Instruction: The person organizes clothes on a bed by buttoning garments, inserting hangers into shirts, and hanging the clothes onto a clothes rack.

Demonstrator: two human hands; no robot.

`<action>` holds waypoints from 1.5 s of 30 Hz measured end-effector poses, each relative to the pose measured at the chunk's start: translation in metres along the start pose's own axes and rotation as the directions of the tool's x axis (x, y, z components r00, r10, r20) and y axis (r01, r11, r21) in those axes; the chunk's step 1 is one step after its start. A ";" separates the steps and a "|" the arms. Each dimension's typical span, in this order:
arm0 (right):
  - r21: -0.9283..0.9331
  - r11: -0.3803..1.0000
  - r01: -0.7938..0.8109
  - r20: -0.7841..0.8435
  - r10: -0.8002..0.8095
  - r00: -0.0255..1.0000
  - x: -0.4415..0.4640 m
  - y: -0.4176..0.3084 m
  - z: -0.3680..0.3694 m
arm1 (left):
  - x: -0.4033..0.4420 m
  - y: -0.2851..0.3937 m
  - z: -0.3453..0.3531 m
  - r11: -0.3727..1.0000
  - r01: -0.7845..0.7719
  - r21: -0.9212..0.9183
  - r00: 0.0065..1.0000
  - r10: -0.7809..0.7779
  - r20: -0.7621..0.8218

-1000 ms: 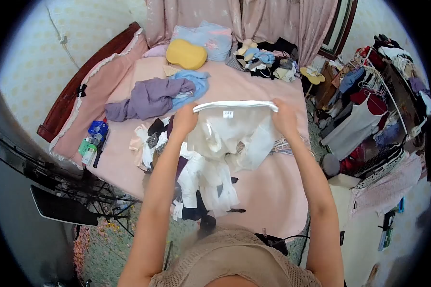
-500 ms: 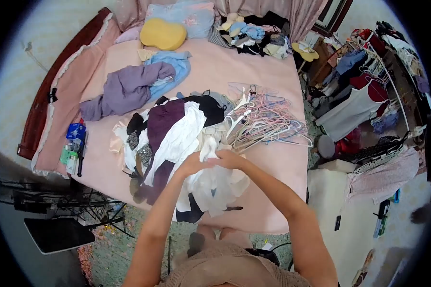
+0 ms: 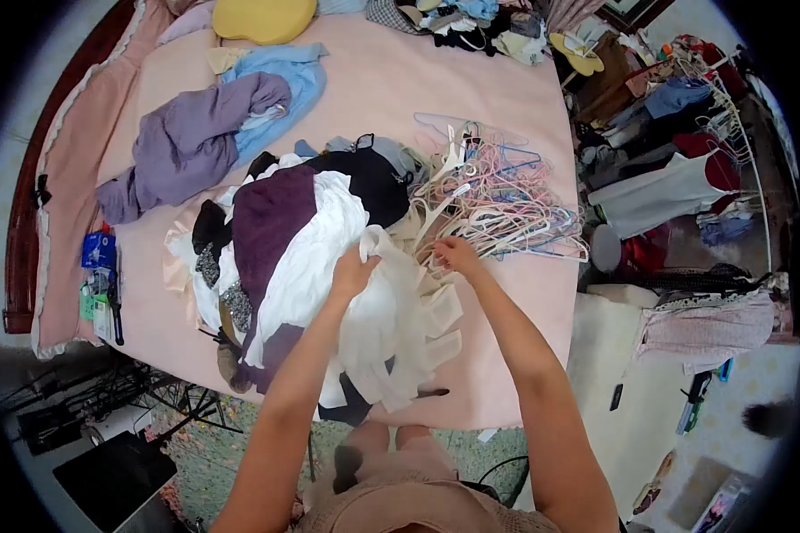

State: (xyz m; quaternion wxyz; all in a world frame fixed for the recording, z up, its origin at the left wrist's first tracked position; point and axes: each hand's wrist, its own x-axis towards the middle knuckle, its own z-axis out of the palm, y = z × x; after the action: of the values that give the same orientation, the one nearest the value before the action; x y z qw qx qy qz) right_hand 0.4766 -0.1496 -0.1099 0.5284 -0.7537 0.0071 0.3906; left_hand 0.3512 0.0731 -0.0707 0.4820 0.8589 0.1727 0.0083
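Note:
A sheer white garment [image 3: 378, 329] hangs over the near side of the clothes pile. My left hand [image 3: 354, 271] grips its upper part, fingers closed on the cloth. To the right, my right hand [image 3: 456, 256] has its fingers pinched together at the near edge of a heap of hangers [image 3: 498, 191], beside cream fabric [image 3: 440, 306]. What lies between those fingertips is too small to make out. Under and beside my left hand spread a white cloth [image 3: 307, 258], a dark purple garment [image 3: 271, 222] and a black garment [image 3: 373, 191].
The pink bed [image 3: 507, 355] carries a lavender garment [image 3: 182, 138], a light blue cloth [image 3: 284, 89], a yellow cushion [image 3: 262, 18] and another clothes pile [image 3: 484, 27]. A clothes rack [image 3: 747, 151] stands right; a black tablet-like panel [image 3: 116, 480] sits lower left.
My hands, together on the white garment before, are now apart. The right one has moved right and up to the hangers' edge; the left stays on the cloth. The view has tilted down.

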 end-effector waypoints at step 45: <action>-0.801 0.598 -0.018 -0.448 -0.580 0.681 0.086 0.010 -0.208 | 0.043 -0.148 0.083 0.922 0.354 -0.156 0.932 -0.334 0.143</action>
State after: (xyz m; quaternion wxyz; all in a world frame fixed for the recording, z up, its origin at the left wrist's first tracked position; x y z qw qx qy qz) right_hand 0.6529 -0.2864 -0.1402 0.1843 -0.9775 -0.0946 -0.0403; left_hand 0.3636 0.0880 -0.2441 0.5603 0.7674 0.2918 -0.1098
